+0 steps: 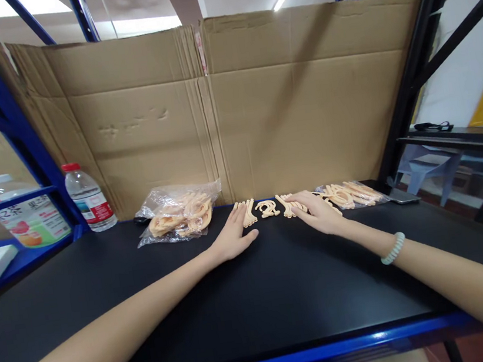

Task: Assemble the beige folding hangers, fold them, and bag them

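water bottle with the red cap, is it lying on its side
No, the water bottle stands upright with its red cap on top, at the back left of the black table.

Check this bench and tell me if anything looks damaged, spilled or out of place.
Nothing is spilled. The cardboard backing is creased and dented, with a taped seam in the middle. The peach plastic parts lie in loose groups by the left hand and right hand; others sit in an open bag.

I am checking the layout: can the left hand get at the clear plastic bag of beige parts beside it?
Probably yes: the left hand lies flat on the black table, with nothing between it and the clear plastic bag of beige parts.
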A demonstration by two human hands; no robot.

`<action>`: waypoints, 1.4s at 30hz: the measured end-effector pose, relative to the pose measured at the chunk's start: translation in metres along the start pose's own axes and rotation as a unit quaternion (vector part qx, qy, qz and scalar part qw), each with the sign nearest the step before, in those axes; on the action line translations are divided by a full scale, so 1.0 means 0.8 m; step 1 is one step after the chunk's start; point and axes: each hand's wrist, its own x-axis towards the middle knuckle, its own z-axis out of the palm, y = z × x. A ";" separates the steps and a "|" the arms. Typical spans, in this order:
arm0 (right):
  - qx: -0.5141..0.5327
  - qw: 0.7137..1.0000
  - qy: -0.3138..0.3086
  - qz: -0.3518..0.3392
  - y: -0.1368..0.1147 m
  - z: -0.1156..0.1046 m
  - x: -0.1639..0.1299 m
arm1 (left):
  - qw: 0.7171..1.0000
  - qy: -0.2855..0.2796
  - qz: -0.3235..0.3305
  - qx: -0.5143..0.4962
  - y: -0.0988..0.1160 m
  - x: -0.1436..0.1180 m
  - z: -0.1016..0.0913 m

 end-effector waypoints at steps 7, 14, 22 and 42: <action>0.000 0.991 -0.116 -0.071 -0.032 0.013 -0.016 | 0.998 0.062 -0.002 0.013 -0.033 -0.018 -0.016; -0.006 0.982 -0.164 -0.097 -0.046 0.014 -0.021 | 0.998 0.041 0.008 0.044 -0.031 -0.025 -0.007; 0.017 0.981 -0.171 -0.086 -0.042 0.014 -0.022 | 0.998 0.021 0.004 0.063 -0.033 -0.026 -0.005; 0.004 0.987 -0.130 -0.094 -0.035 0.017 -0.024 | 0.997 -0.020 0.003 0.080 -0.032 -0.023 -0.006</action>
